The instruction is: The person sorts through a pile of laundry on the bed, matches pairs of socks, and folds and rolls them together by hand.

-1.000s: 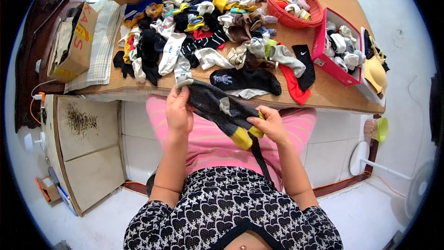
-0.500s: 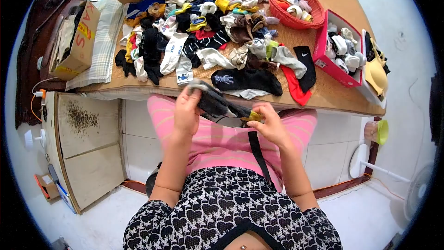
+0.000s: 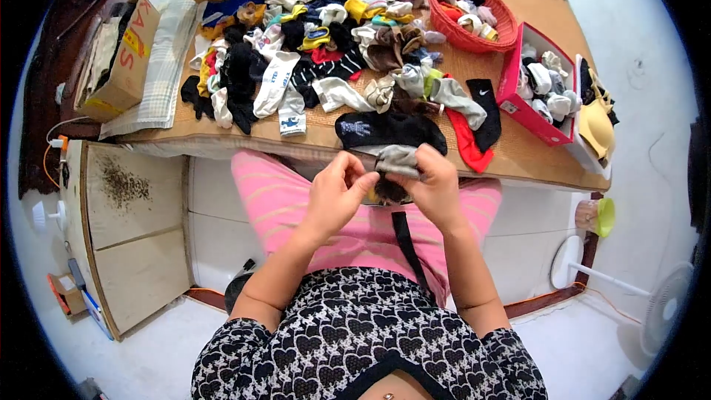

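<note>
Over my lap, my right hand (image 3: 431, 187) grips the folded dark grey sock pair, whose light grey cuff (image 3: 398, 161) is bunched on top. The dark part (image 3: 390, 190) hangs below the cuff, partly hidden by the fingers. My left hand (image 3: 341, 194) is at the bundle's left edge, its fingers curled and thumb pressed in; what they pinch is too small to tell. Just beyond, a black sock with a pale print (image 3: 370, 130) lies on the table edge, near a white sock with a blue figure (image 3: 292, 120).
A large mixed sock pile (image 3: 318, 37) covers the mat. Behind it on the right are a red basket (image 3: 452, 38) and a pink box of rolled socks (image 3: 511, 85). Beige bra (image 3: 596, 130) at far right. Cardboard boxes (image 3: 133, 67) at left; a cabinet (image 3: 141, 252) stands below.
The dark socks, earlier stretched between both hands with yellow toes showing, are now folded into a compact bundle in my right hand. My left hand has shifted right and lower, off the cuff.
</note>
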A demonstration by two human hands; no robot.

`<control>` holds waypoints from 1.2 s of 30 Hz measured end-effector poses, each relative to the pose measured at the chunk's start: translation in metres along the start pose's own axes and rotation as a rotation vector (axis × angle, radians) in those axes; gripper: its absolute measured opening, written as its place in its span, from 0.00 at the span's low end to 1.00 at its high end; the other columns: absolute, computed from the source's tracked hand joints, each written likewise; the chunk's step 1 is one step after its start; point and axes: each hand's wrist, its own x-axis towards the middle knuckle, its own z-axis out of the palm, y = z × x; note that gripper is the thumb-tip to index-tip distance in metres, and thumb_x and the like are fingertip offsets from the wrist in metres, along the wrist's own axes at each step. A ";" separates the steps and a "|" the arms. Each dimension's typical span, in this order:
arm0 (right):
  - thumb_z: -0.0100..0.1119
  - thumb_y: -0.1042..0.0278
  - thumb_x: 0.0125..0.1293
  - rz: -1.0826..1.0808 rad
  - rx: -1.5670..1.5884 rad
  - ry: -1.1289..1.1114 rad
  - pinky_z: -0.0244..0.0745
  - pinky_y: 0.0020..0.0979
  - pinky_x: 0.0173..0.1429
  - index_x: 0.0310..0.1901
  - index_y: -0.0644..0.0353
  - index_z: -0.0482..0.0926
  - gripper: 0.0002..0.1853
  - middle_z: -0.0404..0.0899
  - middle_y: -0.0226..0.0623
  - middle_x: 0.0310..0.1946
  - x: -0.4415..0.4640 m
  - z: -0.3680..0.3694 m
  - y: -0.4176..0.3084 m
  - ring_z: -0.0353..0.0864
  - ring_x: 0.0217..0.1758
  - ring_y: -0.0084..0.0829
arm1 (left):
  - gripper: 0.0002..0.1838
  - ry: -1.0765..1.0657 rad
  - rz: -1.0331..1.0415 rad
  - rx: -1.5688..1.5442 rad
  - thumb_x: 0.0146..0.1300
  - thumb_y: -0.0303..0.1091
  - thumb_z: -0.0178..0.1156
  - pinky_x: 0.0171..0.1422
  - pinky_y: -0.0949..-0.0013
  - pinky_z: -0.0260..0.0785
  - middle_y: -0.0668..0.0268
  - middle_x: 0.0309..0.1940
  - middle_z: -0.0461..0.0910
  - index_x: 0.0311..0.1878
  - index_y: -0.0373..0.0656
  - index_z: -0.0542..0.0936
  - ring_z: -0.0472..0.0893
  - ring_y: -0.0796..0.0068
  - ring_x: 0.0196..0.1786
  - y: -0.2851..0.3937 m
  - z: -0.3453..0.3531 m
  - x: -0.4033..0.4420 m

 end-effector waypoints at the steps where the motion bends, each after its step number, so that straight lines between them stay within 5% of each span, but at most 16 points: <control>1: 0.68 0.74 0.48 0.043 0.015 0.048 0.68 0.33 0.31 0.35 0.61 0.80 0.11 0.73 0.38 0.25 0.003 -0.003 -0.002 0.74 0.28 0.36 | 0.19 -0.107 -0.115 -0.056 0.67 0.46 0.55 0.29 0.78 0.67 0.71 0.19 0.71 0.32 0.37 0.73 0.75 0.84 0.27 -0.003 -0.001 0.000; 2: 0.68 0.75 0.48 0.066 0.015 0.081 0.68 0.31 0.31 0.34 0.62 0.79 0.10 0.72 0.38 0.26 0.006 -0.005 -0.003 0.74 0.27 0.35 | 0.30 -0.320 -0.288 -0.288 0.69 0.59 0.45 0.28 0.76 0.69 0.70 0.19 0.74 0.32 0.36 0.77 0.76 0.82 0.25 -0.004 -0.006 -0.002; 4: 0.69 0.76 0.45 -0.023 -0.011 0.168 0.70 0.31 0.33 0.32 0.63 0.78 0.11 0.74 0.37 0.29 0.008 -0.006 -0.007 0.75 0.30 0.36 | 0.38 -0.701 -0.451 -0.546 0.67 0.66 0.36 0.36 0.72 0.73 0.63 0.28 0.80 0.43 0.35 0.78 0.80 0.76 0.33 -0.015 -0.007 0.004; 5: 0.69 0.76 0.43 -0.142 -0.040 0.176 0.71 0.31 0.34 0.31 0.62 0.78 0.12 0.75 0.37 0.30 0.008 -0.004 -0.003 0.76 0.31 0.36 | 0.38 -0.698 -0.450 -0.549 0.67 0.66 0.36 0.36 0.72 0.73 0.63 0.28 0.80 0.43 0.35 0.78 0.80 0.76 0.33 -0.018 -0.002 0.004; 7: 0.69 0.76 0.37 -0.317 -0.078 0.160 0.74 0.33 0.40 0.30 0.60 0.77 0.14 0.77 0.35 0.33 0.004 0.000 -0.009 0.78 0.36 0.37 | 0.40 -0.767 -0.602 -1.203 0.66 0.67 0.35 0.49 0.65 0.75 0.58 0.43 0.80 0.54 0.35 0.74 0.80 0.69 0.45 -0.015 0.010 0.003; 8: 0.67 0.75 0.39 -0.391 -0.100 0.094 0.74 0.35 0.41 0.30 0.59 0.78 0.12 0.78 0.33 0.34 0.000 0.001 -0.012 0.79 0.38 0.35 | 0.40 -0.764 -0.602 -1.209 0.66 0.67 0.35 0.49 0.65 0.75 0.58 0.43 0.80 0.54 0.35 0.74 0.80 0.69 0.45 -0.017 0.011 0.003; 10: 0.64 0.74 0.42 -0.482 -0.240 -0.037 0.74 0.36 0.45 0.30 0.57 0.78 0.10 0.79 0.31 0.35 -0.016 0.008 -0.008 0.79 0.41 0.34 | 0.39 -0.553 -0.541 -1.613 0.66 0.64 0.40 0.58 0.61 0.71 0.55 0.52 0.76 0.59 0.34 0.69 0.78 0.64 0.53 -0.023 0.013 0.005; 12: 0.61 0.72 0.45 -0.523 -0.289 -0.073 0.73 0.36 0.47 0.32 0.56 0.80 0.09 0.80 0.30 0.36 -0.026 0.012 -0.007 0.80 0.43 0.31 | 0.26 -0.455 -0.555 -1.436 0.67 0.48 0.53 0.56 0.61 0.73 0.58 0.50 0.77 0.58 0.36 0.70 0.79 0.65 0.50 -0.030 0.013 0.008; 15: 0.61 0.70 0.45 -0.509 -0.301 -0.127 0.72 0.35 0.46 0.34 0.55 0.81 0.10 0.81 0.27 0.35 -0.040 0.015 0.000 0.80 0.42 0.28 | 0.18 -0.393 -0.580 -1.231 0.62 0.31 0.59 0.49 0.64 0.76 0.59 0.47 0.79 0.54 0.35 0.74 0.81 0.68 0.45 -0.037 0.020 0.005; 20: 0.63 0.71 0.46 -0.403 -0.280 -0.179 0.73 0.32 0.36 0.36 0.54 0.82 0.12 0.82 0.27 0.31 -0.047 0.010 -0.002 0.81 0.35 0.28 | 0.19 -0.338 -0.487 -1.212 0.60 0.30 0.60 0.51 0.64 0.75 0.57 0.48 0.80 0.54 0.33 0.74 0.81 0.68 0.47 -0.039 0.025 0.002; 22: 0.65 0.72 0.46 -0.077 -0.240 -0.185 0.72 0.31 0.32 0.36 0.54 0.82 0.12 0.81 0.33 0.31 -0.049 0.013 0.000 0.81 0.34 0.32 | 0.16 -0.241 -0.376 -1.051 0.60 0.28 0.58 0.54 0.67 0.73 0.58 0.45 0.81 0.50 0.32 0.76 0.81 0.69 0.46 -0.030 0.030 -0.001; 28: 0.65 0.70 0.54 0.345 -0.087 -0.130 0.73 0.34 0.31 0.32 0.63 0.76 0.09 0.78 0.42 0.21 -0.042 0.018 -0.001 0.80 0.24 0.41 | 0.15 -0.272 -0.380 -1.068 0.61 0.32 0.59 0.51 0.69 0.72 0.64 0.40 0.81 0.48 0.35 0.76 0.81 0.71 0.42 -0.044 0.038 -0.004; 32: 0.63 0.73 0.55 0.474 -0.093 -0.116 0.71 0.28 0.30 0.39 0.64 0.72 0.12 0.79 0.42 0.22 -0.043 0.018 0.003 0.80 0.24 0.29 | 0.17 -0.316 -0.229 -0.888 0.61 0.34 0.61 0.51 0.73 0.70 0.69 0.42 0.79 0.52 0.39 0.75 0.78 0.77 0.42 -0.039 0.039 -0.005; 34: 0.63 0.75 0.55 0.499 0.222 -0.139 0.71 0.25 0.32 0.39 0.65 0.73 0.11 0.78 0.35 0.23 -0.042 0.014 0.010 0.77 0.26 0.22 | 0.17 -0.245 -0.230 -0.802 0.60 0.29 0.61 0.53 0.72 0.70 0.69 0.44 0.79 0.52 0.39 0.75 0.78 0.76 0.45 -0.044 0.039 -0.002; 36: 0.64 0.74 0.56 0.401 0.252 -0.003 0.71 0.23 0.39 0.40 0.65 0.76 0.11 0.73 0.33 0.33 -0.037 0.006 0.021 0.73 0.33 0.21 | 0.16 -0.231 -0.180 -0.626 0.60 0.27 0.61 0.53 0.71 0.71 0.68 0.43 0.80 0.52 0.37 0.75 0.78 0.76 0.44 -0.044 0.037 0.001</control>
